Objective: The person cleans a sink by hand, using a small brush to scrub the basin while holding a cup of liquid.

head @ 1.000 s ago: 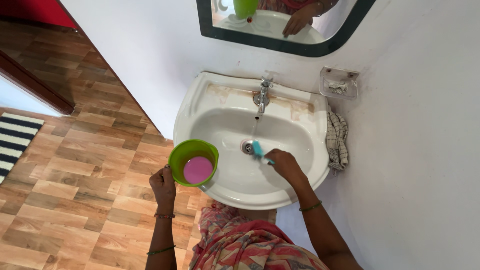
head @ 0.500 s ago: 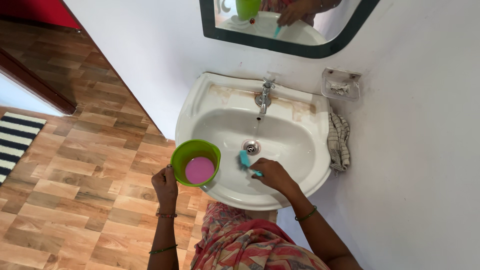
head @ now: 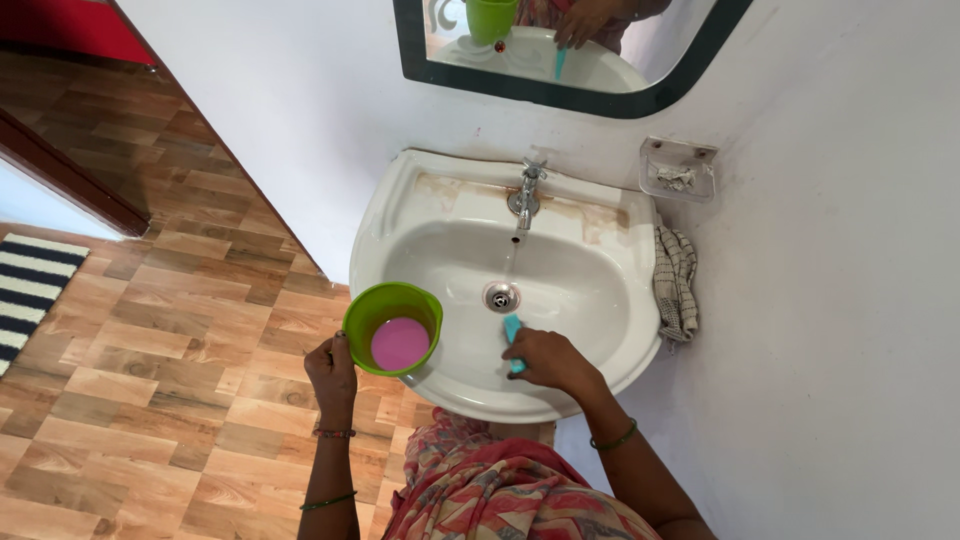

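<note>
A white wash basin (head: 620, 330) hangs on the wall, with a metal tap (head: 524, 195) at the back and a drain (head: 500, 296) in the middle. My right hand (head: 550, 360) presses a small teal scrubber (head: 513, 332) against the inside of the bowl, just below the drain. My left hand (head: 333, 372) holds a green mug (head: 392, 326) by its handle at the basin's left front rim. Inside the mug lies something pink, liquid or a lid; I cannot tell which.
A checked cloth (head: 676, 282) hangs at the basin's right side. Above it a clear soap holder (head: 679, 168) is fixed to the wall. A dark-framed mirror (head: 560, 88) hangs over the tap. Wood-pattern floor (head: 140, 350) lies to the left, with a striped mat (head: 25, 290).
My right hand has slid the scrubber from right of the drain down toward the bowl's near side. The mug stays at the left rim.
</note>
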